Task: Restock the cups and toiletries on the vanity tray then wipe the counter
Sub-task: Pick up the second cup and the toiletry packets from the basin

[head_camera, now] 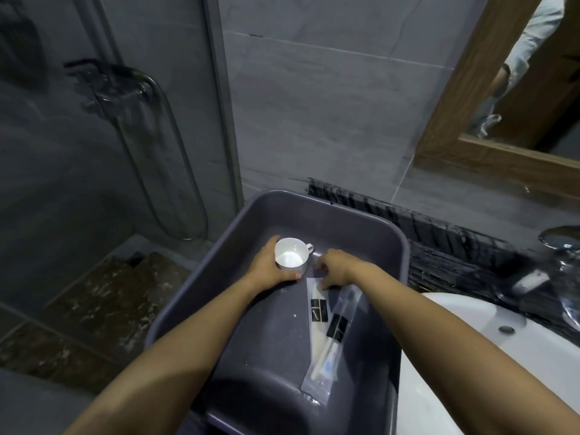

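A deep grey plastic tub (389, 265) fills the middle of the head view. Inside it, my left hand (266, 266) grips a small white cup (290, 257) with a handle, fingers curled round its side. Beside it my right hand (335, 268) reaches down with curled fingers onto the top end of clear-wrapped toiletry packets (326, 334), a comb pack and a toothbrush pack with black labels. Whether the fingers pinch the wrapper is not plain.
A white sink basin (470, 356) lies to the right, with a dark counter (455, 262) and a chrome tap (561, 243) behind it. A wood-framed mirror (445, 120) hangs on the grey tile wall. A glass shower stall with a hose stands left.
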{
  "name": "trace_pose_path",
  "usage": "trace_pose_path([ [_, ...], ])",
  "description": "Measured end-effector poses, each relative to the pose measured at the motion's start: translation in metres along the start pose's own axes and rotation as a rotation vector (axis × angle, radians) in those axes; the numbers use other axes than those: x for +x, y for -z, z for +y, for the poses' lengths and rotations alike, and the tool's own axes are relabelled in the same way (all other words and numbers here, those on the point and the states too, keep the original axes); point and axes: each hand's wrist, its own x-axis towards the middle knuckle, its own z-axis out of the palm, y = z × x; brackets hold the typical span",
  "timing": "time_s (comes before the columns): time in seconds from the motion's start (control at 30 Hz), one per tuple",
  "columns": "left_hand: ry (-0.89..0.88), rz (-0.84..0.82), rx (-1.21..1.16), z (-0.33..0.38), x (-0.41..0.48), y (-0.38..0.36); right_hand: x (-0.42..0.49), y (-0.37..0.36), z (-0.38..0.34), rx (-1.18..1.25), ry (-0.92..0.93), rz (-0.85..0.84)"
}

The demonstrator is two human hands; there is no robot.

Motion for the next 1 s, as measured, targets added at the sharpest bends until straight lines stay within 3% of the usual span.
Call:
trace_pose_path([
  [0.4,0.005,0.049,-0.144,-0.002,0.000,-0.003,0.006,-0.016,-0.001,0.100,0.000,0.049],
  [0.83,0.020,0.034,-0.139,0.000,-0.013,0.021,0.002,-0.011,-0.001,0.161,0.015,0.107],
  [1.0,0.033,0.015,-0.165,0.003,-0.021,0.034,-0.013,0.011,0.009,0.456,0.028,-0.008],
])
